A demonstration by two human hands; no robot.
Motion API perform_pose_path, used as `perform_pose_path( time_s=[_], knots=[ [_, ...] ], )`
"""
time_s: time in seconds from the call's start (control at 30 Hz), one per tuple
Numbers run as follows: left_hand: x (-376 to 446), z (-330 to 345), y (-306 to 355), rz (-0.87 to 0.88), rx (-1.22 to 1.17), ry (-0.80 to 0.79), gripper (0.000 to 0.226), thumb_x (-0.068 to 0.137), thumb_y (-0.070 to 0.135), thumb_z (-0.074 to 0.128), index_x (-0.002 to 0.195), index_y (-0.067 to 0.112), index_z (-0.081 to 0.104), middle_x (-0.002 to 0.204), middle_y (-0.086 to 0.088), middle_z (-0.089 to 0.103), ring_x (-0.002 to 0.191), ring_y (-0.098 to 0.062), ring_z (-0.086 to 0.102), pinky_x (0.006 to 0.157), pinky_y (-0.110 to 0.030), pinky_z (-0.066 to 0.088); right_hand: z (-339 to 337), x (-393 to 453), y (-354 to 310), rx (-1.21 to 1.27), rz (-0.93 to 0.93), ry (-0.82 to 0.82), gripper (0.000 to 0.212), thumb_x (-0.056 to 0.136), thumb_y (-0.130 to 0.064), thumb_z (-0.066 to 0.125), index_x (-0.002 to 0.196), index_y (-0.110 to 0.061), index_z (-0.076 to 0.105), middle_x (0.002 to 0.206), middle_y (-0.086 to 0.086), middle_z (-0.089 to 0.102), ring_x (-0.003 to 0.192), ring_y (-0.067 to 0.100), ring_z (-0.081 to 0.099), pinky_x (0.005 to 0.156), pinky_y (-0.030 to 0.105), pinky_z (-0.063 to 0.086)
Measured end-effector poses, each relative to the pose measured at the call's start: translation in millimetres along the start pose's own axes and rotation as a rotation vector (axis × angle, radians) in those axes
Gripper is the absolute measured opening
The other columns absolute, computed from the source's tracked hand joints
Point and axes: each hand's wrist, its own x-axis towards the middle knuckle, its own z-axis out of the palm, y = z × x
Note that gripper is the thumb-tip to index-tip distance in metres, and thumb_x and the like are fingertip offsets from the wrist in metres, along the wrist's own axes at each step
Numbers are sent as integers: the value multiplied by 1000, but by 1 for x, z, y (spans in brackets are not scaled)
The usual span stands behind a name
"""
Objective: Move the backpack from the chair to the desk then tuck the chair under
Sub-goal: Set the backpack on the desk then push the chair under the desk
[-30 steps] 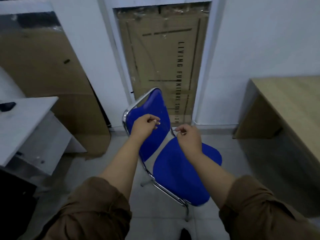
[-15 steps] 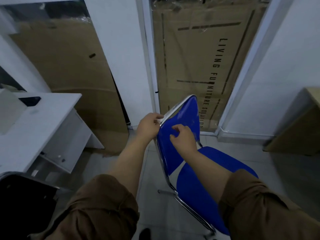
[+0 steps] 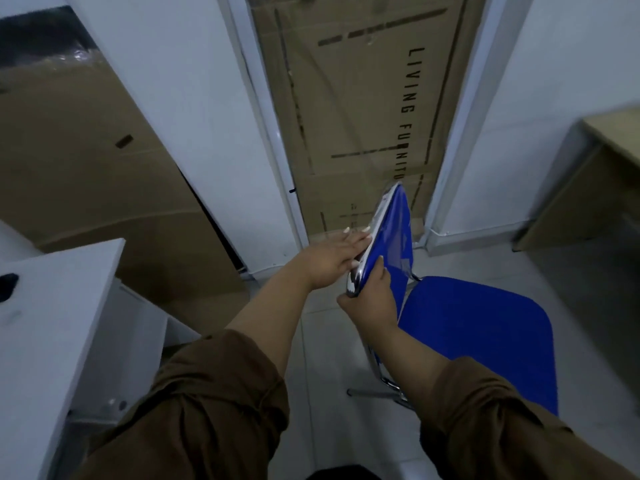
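Note:
A blue plastic chair (image 3: 474, 327) with a chrome frame stands on the tiled floor right of centre, its seat bare. Its backrest (image 3: 398, 244) is seen nearly edge-on. My left hand (image 3: 332, 261) lies flat against the back of the backrest, fingers stretched along the chrome rim. My right hand (image 3: 372, 296) grips the near corner of the backrest, thumb on the blue front. A white desk (image 3: 52, 306) fills the lower left. No backpack is in view.
Large cardboard boxes lean against the white wall at left (image 3: 86, 168) and in the doorway ahead (image 3: 346, 116). A wooden desk (image 3: 595, 161) stands at the right edge. A small black object (image 3: 7, 285) lies on the white desk. Tiled floor lies between desk and chair.
The chair has swung so its backrest turns edge-on and its seat points right. My right hand moved from the backrest front to its near corner; my left flattened on its rear.

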Motion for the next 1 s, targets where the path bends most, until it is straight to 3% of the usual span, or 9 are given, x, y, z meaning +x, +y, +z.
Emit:
perform_pose_path(
  time_s=[0.13, 0.3, 0.43, 0.53, 0.63, 0.7, 0.8, 0.9, 1.0],
  knots=[
    [13, -3, 1, 20, -66, -16, 56, 104, 32, 26, 154, 22, 2, 164, 5, -4, 150, -19, -11, 121, -35, 2, -5, -5, 6, 57, -19, -4, 109, 73, -19, 75, 155, -16, 4, 156, 11, 27, 124, 28, 50, 92, 32, 49],
    [46, -1, 26, 90, -88, -33, 56, 104, 33, 21, 154, 25, -3, 163, 7, -13, 149, -18, -16, 121, -39, -1, -40, -9, 30, 119, 8, -19, 112, 68, -21, 77, 155, -19, 7, 152, 8, 37, 125, 25, 52, 99, 37, 50],
    [73, 6, 64, 124, -120, 0, 56, 104, 32, 20, 153, 25, -5, 163, 7, -14, 150, -14, -14, 123, -39, -4, -87, -18, 59, 107, 28, -54, 106, 69, -16, 74, 155, -23, 13, 130, 7, 59, 101, 17, 61, 75, 19, 46],
    [94, 17, 99, 158, -129, 36, 55, 104, 32, 20, 154, 23, -1, 162, 8, -16, 149, -12, -15, 122, -36, -6, -125, -27, 84, 87, 58, -82, 105, 68, -15, 74, 153, -31, 15, 114, 5, 65, 86, 13, 62, 65, 15, 44],
    [116, 29, 138, 171, -82, 80, 54, 103, 34, 18, 154, 19, 9, 163, 6, -15, 149, -12, -18, 120, -32, -9, -162, -34, 110, 68, 108, -91, 104, 68, -12, 72, 152, -37, 17, 96, 1, 63, 78, 15, 62, 65, 23, 51],
    [131, 36, 165, 193, -59, 81, 53, 103, 35, 18, 153, 17, 12, 163, 3, -14, 148, -14, -22, 119, -32, -11, -186, -39, 127, 33, 136, -69, 102, 68, -12, 72, 151, -38, 19, 107, 2, 62, 88, 18, 61, 70, 25, 52],
    [152, 45, 207, 236, 1, 72, 55, 103, 37, 17, 153, 16, 17, 163, -1, -14, 147, -19, -26, 120, -37, -14, -223, -44, 157, -2, 177, -21, 94, 71, -8, 72, 150, -35, 28, 120, 0, 59, 98, 15, 55, 68, 17, 43],
    [164, 52, 244, 243, 39, 72, 55, 102, 40, 16, 152, 16, 18, 164, -3, -12, 146, -23, -27, 118, -39, -14, -259, -48, 178, -50, 242, 1, 87, 74, -5, 71, 147, -34, 34, 102, -5, 57, 95, 16, 56, 72, 21, 41],
    [182, 63, 285, 261, 109, 50, 58, 101, 43, 11, 152, 16, 19, 164, -6, -10, 146, -26, -28, 121, -45, -12, -297, -50, 200, -105, 323, 7, 87, 77, -3, 69, 149, -33, 31, 77, -10, 54, 80, 13, 55, 65, 20, 42]
  ],
)
